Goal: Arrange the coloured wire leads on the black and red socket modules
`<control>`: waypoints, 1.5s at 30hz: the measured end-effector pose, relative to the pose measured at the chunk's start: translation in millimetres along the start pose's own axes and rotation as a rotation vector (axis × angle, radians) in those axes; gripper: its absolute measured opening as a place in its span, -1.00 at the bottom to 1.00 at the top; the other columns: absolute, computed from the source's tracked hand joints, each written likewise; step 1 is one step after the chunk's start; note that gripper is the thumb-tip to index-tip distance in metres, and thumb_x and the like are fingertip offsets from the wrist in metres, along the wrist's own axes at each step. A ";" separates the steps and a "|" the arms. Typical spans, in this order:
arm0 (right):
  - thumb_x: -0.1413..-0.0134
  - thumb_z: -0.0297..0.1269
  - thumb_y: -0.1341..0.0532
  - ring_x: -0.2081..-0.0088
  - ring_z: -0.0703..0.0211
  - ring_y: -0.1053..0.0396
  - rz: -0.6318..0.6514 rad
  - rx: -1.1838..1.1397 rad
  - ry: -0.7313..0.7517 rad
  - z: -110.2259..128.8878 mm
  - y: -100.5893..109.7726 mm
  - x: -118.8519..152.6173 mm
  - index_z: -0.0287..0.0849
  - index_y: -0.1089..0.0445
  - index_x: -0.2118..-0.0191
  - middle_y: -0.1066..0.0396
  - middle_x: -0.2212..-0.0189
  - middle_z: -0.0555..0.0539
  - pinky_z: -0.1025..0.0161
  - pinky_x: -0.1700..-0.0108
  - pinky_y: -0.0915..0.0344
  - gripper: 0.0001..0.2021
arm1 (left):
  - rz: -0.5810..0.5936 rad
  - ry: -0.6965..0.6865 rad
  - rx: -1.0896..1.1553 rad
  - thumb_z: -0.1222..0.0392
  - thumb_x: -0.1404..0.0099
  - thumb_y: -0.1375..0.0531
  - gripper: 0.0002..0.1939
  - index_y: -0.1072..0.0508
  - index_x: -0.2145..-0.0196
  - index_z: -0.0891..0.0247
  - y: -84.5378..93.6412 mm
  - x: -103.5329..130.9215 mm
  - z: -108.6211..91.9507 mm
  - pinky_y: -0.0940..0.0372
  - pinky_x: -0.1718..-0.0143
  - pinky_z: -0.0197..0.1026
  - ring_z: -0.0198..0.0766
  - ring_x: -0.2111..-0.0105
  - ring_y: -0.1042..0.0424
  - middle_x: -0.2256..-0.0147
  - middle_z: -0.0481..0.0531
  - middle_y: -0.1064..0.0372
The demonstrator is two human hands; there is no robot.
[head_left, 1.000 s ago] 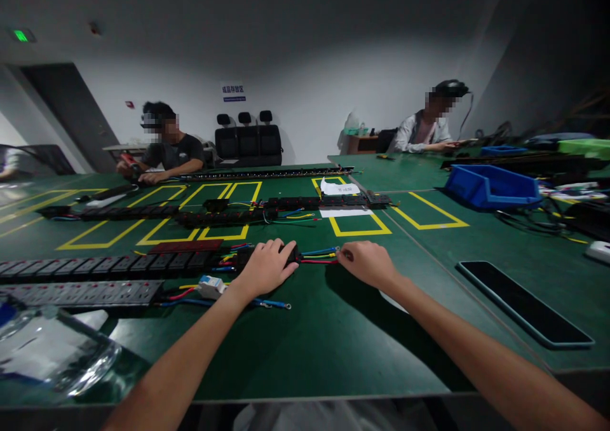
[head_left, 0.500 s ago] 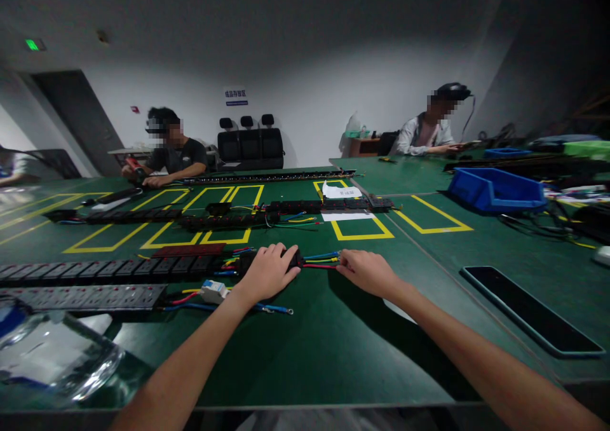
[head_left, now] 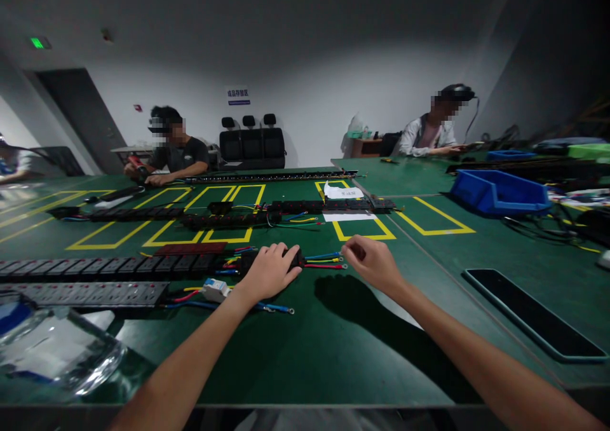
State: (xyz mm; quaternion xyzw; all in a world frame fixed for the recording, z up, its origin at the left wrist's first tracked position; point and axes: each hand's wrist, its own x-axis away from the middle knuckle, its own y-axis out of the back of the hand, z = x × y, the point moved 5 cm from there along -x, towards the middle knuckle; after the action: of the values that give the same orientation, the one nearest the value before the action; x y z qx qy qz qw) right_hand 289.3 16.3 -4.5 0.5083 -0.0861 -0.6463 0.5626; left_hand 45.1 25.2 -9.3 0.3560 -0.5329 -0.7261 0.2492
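My left hand (head_left: 271, 271) is wrapped over a black housing (head_left: 296, 258) at the right end of a long black power strip (head_left: 119, 267), pressing it to the table. From the housing, blue, yellow-green and red wires (head_left: 324, 266) with ring terminals stick out to the right. My right hand (head_left: 374, 264) is raised just past their ends, its fingers curled into a pinch. Those fingertips meet the end of the blue wire (head_left: 321, 256); whether they grip it is hidden. In front lies a grey power strip (head_left: 90, 296) with a small white breaker (head_left: 216, 290) on its wires.
A clear plastic bottle (head_left: 67, 355) is at the near left, a phone (head_left: 534, 313) at the right. Behind the phone stands a blue bin (head_left: 500, 192). More strips (head_left: 229, 220) and paper (head_left: 343, 192) lie farther back. Two people (head_left: 178, 154) (head_left: 429, 132) sit across the table.
My right hand has lifted and shifted slightly right, uncovering the red wire's ring terminal. My left hand keeps its place on the housing.
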 end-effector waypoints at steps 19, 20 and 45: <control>-0.31 -0.21 -0.11 0.32 0.12 -0.49 0.432 0.255 -0.064 3.0 -29.2 8.4 -0.07 -0.51 0.07 -0.57 0.37 -0.03 0.29 0.35 -0.10 -0.76 | 0.005 -0.002 -0.012 -0.10 -0.51 -0.01 -0.44 -0.23 -0.30 0.26 0.5 -0.4 -0.6 -0.21 0.04 -0.01 0.02 0.03 -0.36 0.00 0.24 -0.36; -0.30 -0.21 -0.11 0.33 0.12 -0.50 0.454 0.259 -0.064 2.3 -31.1 9.1 -0.07 -0.49 0.01 -0.57 0.37 -0.02 0.28 0.37 -0.09 -0.73 | 0.004 -0.003 -0.013 -0.09 -0.51 -0.01 -0.45 -0.23 -0.30 0.26 0.6 -0.5 -0.7 -0.21 0.04 -0.01 0.02 0.03 -0.36 0.00 0.23 -0.36; -0.31 -0.18 -0.11 0.31 0.06 -0.52 0.537 0.327 -0.019 2.5 -35.0 10.9 -0.10 -0.38 -0.16 -0.58 0.31 -0.07 0.27 0.36 -0.14 -0.63 | 0.001 0.008 0.009 -0.10 -0.51 0.00 -0.45 -0.23 -0.31 0.24 -1.0 -0.7 0.4 -0.21 0.03 0.00 0.03 0.03 -0.36 0.00 0.23 -0.36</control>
State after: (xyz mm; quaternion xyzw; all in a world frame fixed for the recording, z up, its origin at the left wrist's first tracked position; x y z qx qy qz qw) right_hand 266.7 18.6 -33.4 0.5453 -0.3252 -0.4569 0.6229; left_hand 45.2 26.3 -10.0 0.3599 -0.5354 -0.7221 0.2500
